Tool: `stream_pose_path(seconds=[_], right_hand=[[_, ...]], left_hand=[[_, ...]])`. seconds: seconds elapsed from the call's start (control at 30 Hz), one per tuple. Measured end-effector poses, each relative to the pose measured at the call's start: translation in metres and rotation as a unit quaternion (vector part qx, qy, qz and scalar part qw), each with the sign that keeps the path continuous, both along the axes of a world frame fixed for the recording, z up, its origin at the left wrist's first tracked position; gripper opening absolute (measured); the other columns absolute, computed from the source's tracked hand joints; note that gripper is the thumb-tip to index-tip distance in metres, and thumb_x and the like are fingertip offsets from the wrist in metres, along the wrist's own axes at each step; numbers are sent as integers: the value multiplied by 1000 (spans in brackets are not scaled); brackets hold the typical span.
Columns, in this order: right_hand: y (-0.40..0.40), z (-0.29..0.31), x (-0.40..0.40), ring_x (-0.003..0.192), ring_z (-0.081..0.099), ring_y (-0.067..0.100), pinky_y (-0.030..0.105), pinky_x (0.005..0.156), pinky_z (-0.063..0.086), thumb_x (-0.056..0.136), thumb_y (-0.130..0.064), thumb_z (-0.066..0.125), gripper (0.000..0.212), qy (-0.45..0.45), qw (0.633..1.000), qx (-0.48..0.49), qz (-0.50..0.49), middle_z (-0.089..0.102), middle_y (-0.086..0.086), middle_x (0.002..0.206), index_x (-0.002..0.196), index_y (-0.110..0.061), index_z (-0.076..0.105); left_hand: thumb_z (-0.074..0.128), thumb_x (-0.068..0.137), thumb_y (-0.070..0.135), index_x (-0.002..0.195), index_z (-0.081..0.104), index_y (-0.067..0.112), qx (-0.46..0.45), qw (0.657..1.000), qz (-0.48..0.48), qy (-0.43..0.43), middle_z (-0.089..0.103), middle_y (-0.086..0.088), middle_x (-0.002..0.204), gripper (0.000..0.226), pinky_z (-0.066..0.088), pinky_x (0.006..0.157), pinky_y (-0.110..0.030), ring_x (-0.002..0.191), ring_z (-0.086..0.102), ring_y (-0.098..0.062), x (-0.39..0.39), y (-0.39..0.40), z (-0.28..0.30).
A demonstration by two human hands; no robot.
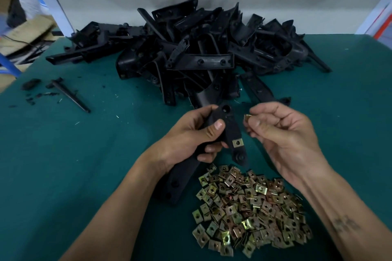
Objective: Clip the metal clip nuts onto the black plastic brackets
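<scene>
So my left hand (192, 135) is wrapped around one of the black plastic brackets (224, 131), fingers curled round its middle with the thumb lying across the top face, and my right hand (282, 133) is just beside it with a single clip nut (247, 117) pinched between thumb and fingertips, not touching the bracket yet. There's already one fitted clip (237, 143) sitting on the bracket's edge, just below my left thumb, so I'd guess this next one goes on the tab up by the round hole above my thumb. Handling-wise: the bracket looks like rigid moulded plastic, light enough for one hand, long and a bit awkward, so holding it mid-body near the tab you're working on seems the way to keep it from twisting. The clip nuts look like thin folded spring steel, tiny and light, probably a little slick with that yellowish plating and likely sharp on the edges, so I'd pinch them by the flat sides with the open mouth facing the plastic and push straight on. They should be stiff enough to need a firm shove, and if you go in crooked I reckon they'll skate off or spring out of your fingers. The loose clip pile (250, 212) is on the green surface (84, 154) right under my right wrist, and the heap of waiting brackets (191, 48) is well beyond both hands, past my fingertips
</scene>
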State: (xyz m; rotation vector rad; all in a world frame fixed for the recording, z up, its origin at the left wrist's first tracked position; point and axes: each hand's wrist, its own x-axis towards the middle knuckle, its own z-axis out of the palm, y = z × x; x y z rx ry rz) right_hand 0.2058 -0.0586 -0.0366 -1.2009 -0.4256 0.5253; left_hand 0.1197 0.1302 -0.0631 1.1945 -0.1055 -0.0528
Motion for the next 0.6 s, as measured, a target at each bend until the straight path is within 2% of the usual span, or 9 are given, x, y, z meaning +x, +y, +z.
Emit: stream_pose_path(seconds=[0.07,0.17,0.33,0.47,0.5,0.6], right_hand=[[8,1,-7,70,69,16,24,71,59,59,-15,85,24,9,999,11,-33,74,9,75,82,-12,78],[15,1,-16,73,71,15,25,77,60,60,-17,86,21,10,999,18,-47,74,5,73,80,-14,80],[14,3,-16,80,71,17,21,72,56,59,-22,86,24,-12,996,-10,-87,77,11,85,81,-15,82],[16,4,-18,78,71,17,23,70,56,65,-18,83,17,-13,996,-25,-82,77,12,84,81,-14,82],[16,4,-19,78,71,18,26,72,58,65,-17,83,16,-12,996,-31,-85,77,13,84,81,-13,82],[20,4,-23,81,71,29,50,87,59,67,-17,82,16,-6,994,-55,-97,76,18,85,82,-11,82]], left_hand=[[56,96,16,118,42,-9,6,1000,-2,11,58,-9,79,36,34,42,-19,53,37,-11,2,-1,0],[52,97,12,119,45,-2,10,1000,5,16,58,-9,78,26,35,41,-19,52,38,-10,2,-1,0],[52,97,12,118,46,4,12,1000,9,15,57,-9,77,23,34,41,-19,52,38,-10,1,-2,2],[51,98,12,119,44,-5,21,1000,16,17,57,-8,76,29,34,41,-19,52,37,-10,1,-2,1],[51,98,12,119,43,-7,25,999,17,18,58,-8,75,30,34,41,-19,52,37,-10,1,-2,1],[51,98,13,118,43,-5,35,999,6,19,58,-5,73,28,34,41,-19,52,37,-10,1,-4,2]])
